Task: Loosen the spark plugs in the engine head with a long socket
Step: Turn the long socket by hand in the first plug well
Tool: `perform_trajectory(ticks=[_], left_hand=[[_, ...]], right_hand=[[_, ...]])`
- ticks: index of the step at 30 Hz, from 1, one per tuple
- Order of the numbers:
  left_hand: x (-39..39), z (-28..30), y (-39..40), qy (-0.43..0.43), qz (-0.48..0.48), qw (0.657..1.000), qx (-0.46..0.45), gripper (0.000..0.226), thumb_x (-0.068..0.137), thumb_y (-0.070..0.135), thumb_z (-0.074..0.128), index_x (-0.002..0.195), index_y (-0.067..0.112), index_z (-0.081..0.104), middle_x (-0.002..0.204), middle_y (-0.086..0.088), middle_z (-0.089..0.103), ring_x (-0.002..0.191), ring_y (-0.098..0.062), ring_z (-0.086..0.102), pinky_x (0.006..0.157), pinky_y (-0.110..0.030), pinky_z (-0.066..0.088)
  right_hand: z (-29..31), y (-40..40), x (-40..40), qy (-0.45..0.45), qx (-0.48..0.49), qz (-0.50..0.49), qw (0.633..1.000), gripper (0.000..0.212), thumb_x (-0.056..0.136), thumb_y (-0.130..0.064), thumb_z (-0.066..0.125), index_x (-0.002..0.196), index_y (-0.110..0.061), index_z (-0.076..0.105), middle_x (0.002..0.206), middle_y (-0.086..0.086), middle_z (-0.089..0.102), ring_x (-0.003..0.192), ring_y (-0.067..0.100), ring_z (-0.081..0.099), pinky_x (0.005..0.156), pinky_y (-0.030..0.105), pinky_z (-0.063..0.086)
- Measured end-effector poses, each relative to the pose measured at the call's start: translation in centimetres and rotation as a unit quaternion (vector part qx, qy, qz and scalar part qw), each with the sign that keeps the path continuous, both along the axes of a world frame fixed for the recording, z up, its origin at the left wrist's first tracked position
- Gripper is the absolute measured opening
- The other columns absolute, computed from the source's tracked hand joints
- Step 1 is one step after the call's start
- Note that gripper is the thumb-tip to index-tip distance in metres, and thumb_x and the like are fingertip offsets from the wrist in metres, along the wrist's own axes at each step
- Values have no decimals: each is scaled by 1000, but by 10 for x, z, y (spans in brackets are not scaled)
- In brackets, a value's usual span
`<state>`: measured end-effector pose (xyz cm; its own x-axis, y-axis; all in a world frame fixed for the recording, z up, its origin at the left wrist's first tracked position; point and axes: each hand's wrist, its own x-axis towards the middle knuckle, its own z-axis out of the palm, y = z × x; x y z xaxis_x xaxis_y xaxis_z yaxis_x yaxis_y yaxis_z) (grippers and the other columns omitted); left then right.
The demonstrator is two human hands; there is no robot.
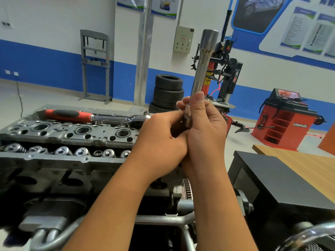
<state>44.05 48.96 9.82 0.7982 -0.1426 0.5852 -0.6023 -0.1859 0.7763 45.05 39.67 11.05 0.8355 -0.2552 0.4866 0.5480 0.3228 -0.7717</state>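
A long steel socket (204, 62) stands upright in front of me, its wide mouth at the top. My right hand (204, 127) grips its lower end, thumb along the shaft. My left hand (159, 136) curls against the same lower end from the left, fingers wrapped at the socket's base. The grey engine head (68, 134) lies to the left, with three round spark plug wells in a row and valve springs below them. A ratchet wrench (94, 117) with a red and black handle lies across the head's far edge.
A black box (282, 185) stands at my right, with a wooden tabletop (311, 165) behind it. The engine stand's steel tubes (163, 219) run below my arms. Stacked tyres (168, 93), a tyre changer (226, 69) and a red wheel balancer (282, 122) stand on the floor beyond.
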Motion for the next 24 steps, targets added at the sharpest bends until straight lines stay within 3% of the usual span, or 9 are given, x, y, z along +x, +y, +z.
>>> perform_trajectory(ticks=[4, 7, 9, 12, 15, 20, 24], left_hand=[[-2, 2, 5, 55, -65, 994, -62, 22, 106, 28, 55, 108, 22, 77, 102, -25, 73, 96, -44, 71, 81, -60, 61], [1, 2, 5, 63, -34, 994, -88, 22, 107, 29, 57, 105, 36, 78, 91, -15, 75, 75, -27, 71, 60, -39, 61], [3, 1, 7, 69, -27, 992, -99, 19, 104, 30, 62, 106, 40, 78, 88, 0, 78, 75, -21, 74, 55, -31, 57], [3, 1, 9, 80, -35, 989, -115, 17, 89, 39, 72, 105, 37, 78, 91, 7, 80, 79, -13, 77, 52, -22, 53], [4, 3, 12, 95, -46, 986, -130, 29, 77, 44, 74, 103, 31, 80, 91, 5, 81, 82, -14, 78, 53, -22, 53], [3, 6, 14, 149, -113, 975, -120, 21, 100, 34, 61, 109, 28, 79, 96, 0, 81, 90, -19, 78, 59, -25, 57], [2, 6, 13, 151, -92, 976, -126, 21, 103, 28, 59, 106, 29, 79, 95, -3, 80, 87, -25, 77, 53, -24, 54]], right_hand=[[1, 0, 1, 14, -13, 27, 999, 39, 81, -57, 63, 77, -21, 78, 90, 5, 74, 87, 21, 68, 79, 37, 59], [1, 1, 1, 23, -29, 56, 998, 40, 83, -58, 60, 78, -23, 79, 90, 6, 76, 91, 24, 71, 82, 40, 62], [2, 1, 1, 20, -23, 76, 997, 37, 82, -58, 64, 80, -24, 79, 91, 7, 75, 91, 28, 71, 84, 46, 62], [3, -3, 0, 8, -20, 92, 996, 29, 72, -55, 77, 81, -28, 73, 91, 6, 74, 80, 25, 70, 72, 44, 61], [2, -9, 0, 8, -40, 95, 995, 32, 70, -54, 79, 83, -26, 72, 94, 6, 75, 80, 26, 71, 65, 41, 60], [6, -20, -1, 45, -80, 139, 986, 34, 86, -53, 63, 86, -23, 80, 100, 7, 78, 89, 25, 77, 69, 40, 61], [7, -21, -3, 72, -73, 156, 983, 41, 87, -53, 60, 92, -18, 80, 103, 13, 78, 88, 28, 77, 66, 40, 61]])
